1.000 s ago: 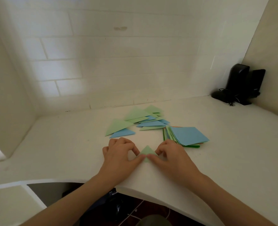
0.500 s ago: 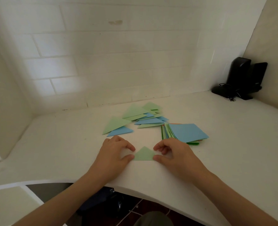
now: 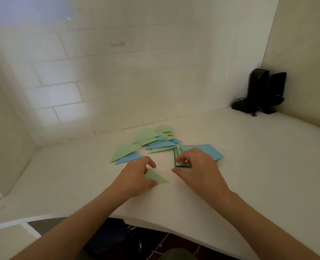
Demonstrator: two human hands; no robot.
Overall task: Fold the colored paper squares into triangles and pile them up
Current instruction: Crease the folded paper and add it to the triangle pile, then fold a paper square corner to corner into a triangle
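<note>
A small folded green triangle [image 3: 156, 177] is pinched by my left hand [image 3: 136, 177], thumb on its lower edge and fingers curled over its top corner. My right hand [image 3: 194, 169] is over the near left corner of the stack of paper squares [image 3: 210, 152], which has a blue sheet on top and green edges showing; its fingers are curled at the stack's edge, and whether they hold a sheet is hidden. Behind lies a loose pile of folded green and blue triangles [image 3: 153, 142].
The white desk [image 3: 249, 166] has a curved front edge near my arms. Two black speakers [image 3: 262, 91] with cables stand in the far right corner. A white brick wall closes the back, with side walls left and right.
My left hand has taken the green triangle alone and turned it to the left. My right hand let go of it and moved right and back onto the square stack.
</note>
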